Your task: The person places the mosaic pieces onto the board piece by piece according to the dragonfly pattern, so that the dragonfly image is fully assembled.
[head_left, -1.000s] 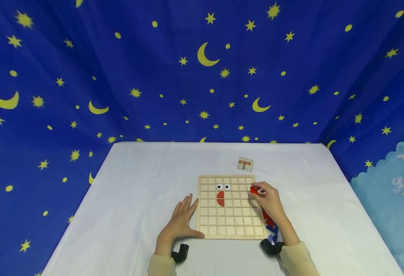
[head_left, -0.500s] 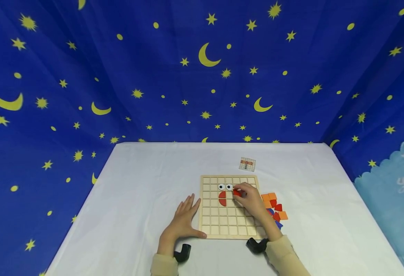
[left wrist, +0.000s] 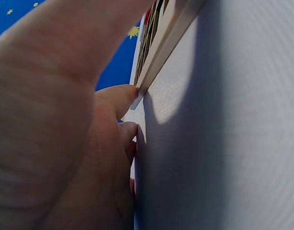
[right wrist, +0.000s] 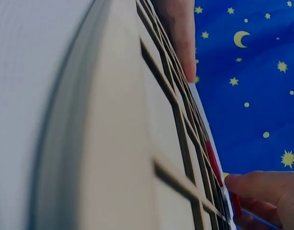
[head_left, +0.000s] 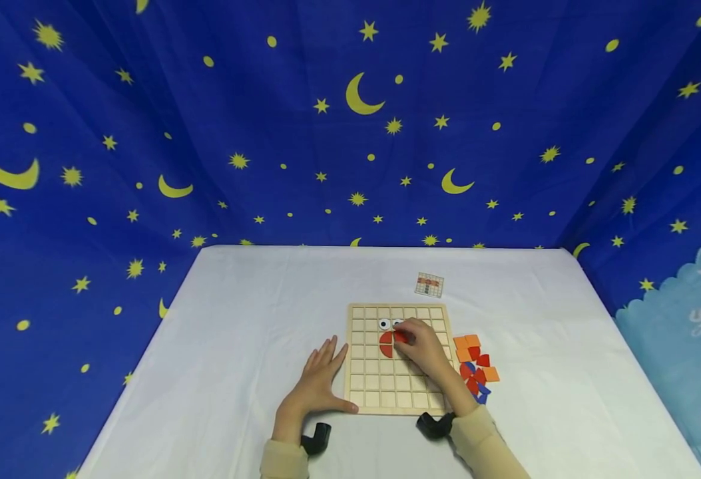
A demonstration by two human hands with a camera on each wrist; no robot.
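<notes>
A wooden grid board [head_left: 371, 383] lies on the white table. My left hand [head_left: 317, 384] rests beside its left side with fingers spread, the thumb at the near left corner and a fingertip touching the rim in the left wrist view. My right hand [head_left: 427, 349] pinches a red piece [head_left: 399, 337] between thumb and fingers, low over the board; the fingers partly hide its shape. Just left of it, two red quarter-circle pieces [head_left: 386, 344] sit in the grid, one above the other. Above them are two round eye pieces [head_left: 384, 324], the right one partly covered by my fingers.
Right of the board lies a loose pile of orange squares [head_left: 491, 374], red quarter-circle pieces [head_left: 483, 360] and blue pieces [head_left: 482, 394]. A small card with a printed grid picture [head_left: 429, 285] lies behind the board. A blue star-and-moon cloth [head_left: 302, 133] hangs around the table.
My right hand has carried the red piece left from the board's right edge to beside the placed red pieces, uncovering the pile. My left hand has stayed at the board's left side.
</notes>
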